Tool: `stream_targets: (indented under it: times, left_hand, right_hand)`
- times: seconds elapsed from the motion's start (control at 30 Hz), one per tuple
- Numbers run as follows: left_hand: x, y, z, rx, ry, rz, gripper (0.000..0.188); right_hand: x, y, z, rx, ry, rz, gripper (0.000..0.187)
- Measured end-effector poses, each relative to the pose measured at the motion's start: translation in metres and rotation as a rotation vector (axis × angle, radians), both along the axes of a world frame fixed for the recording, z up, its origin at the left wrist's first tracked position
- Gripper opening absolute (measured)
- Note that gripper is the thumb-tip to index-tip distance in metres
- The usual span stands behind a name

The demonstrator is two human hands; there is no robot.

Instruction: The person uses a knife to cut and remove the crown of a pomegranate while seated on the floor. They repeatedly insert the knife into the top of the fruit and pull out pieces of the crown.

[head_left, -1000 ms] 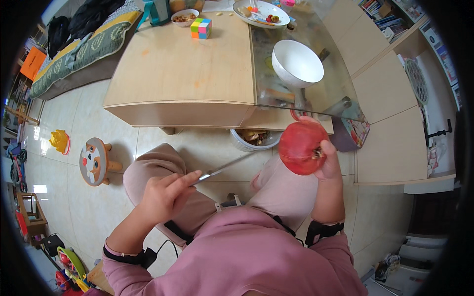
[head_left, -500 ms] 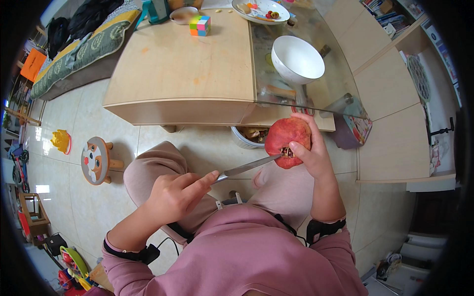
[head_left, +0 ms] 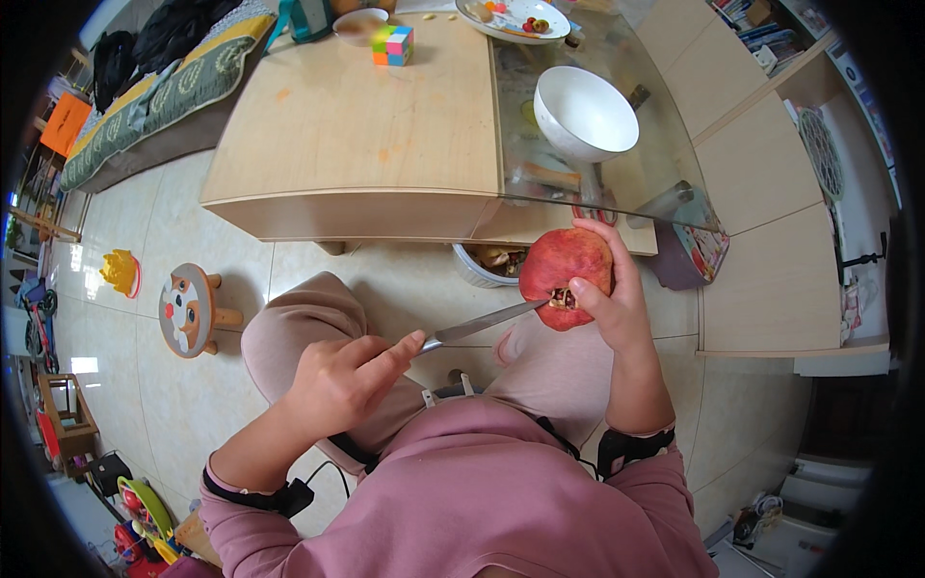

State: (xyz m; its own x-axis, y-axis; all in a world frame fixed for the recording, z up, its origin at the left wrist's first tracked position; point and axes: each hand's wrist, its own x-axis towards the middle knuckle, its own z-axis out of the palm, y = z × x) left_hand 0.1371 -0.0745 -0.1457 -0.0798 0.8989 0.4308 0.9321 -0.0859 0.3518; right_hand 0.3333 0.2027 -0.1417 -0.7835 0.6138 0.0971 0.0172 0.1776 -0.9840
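A red pomegranate (head_left: 564, 265) rests in my right hand (head_left: 620, 306), with the fingers behind it and the thumb near its open crown. My left hand (head_left: 345, 380) is wrapped round the handle of a knife (head_left: 482, 324). The blade points right and slightly up, its tip touching the pomegranate at the opened crown, where pale and dark bits show. Both hands are above my lap. Beyond the fruit, a white bowl (head_left: 586, 114) stands on the glass part of the table.
The wooden table (head_left: 356, 125) holds a colourful puzzle cube (head_left: 393, 45), a small bowl (head_left: 360, 26) and a plate with fruit (head_left: 515, 19). Below its edge sits a bin with scraps (head_left: 485, 267). On the floor at left are a stool (head_left: 189, 310) and a yellow crown-shaped toy (head_left: 119, 273).
The pomegranate and my right hand have shifted very slightly right. The knife tip stays at the crown, and my left hand has barely moved.
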Motion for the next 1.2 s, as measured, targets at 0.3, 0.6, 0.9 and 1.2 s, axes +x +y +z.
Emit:
stream_targets:
  times: [0.3, 0.6, 0.9, 1.2]
  left_hand:
    - [-0.005, -0.005, -0.003, 0.007, -0.036, -0.023, 0.043]
    - [-0.007, -0.01, -0.01, 0.029, -0.148, -0.057, 0.046]
    - [-0.004, -0.005, -0.018, 0.076, -0.264, -0.103, 0.046]
    - [-0.002, -0.004, -0.019, 0.091, -0.236, -0.098, 0.051]
  right_hand:
    - [0.004, 0.0, -0.006, -0.231, 0.05, 0.092, 0.067]
    - [0.002, -0.001, -0.008, -0.504, 0.076, 0.233, 0.089]
    - [-0.004, -0.008, -0.025, -0.733, 0.198, 0.312, 0.083]
    - [-0.004, -0.006, -0.027, -0.663, 0.198, 0.325, 0.084]
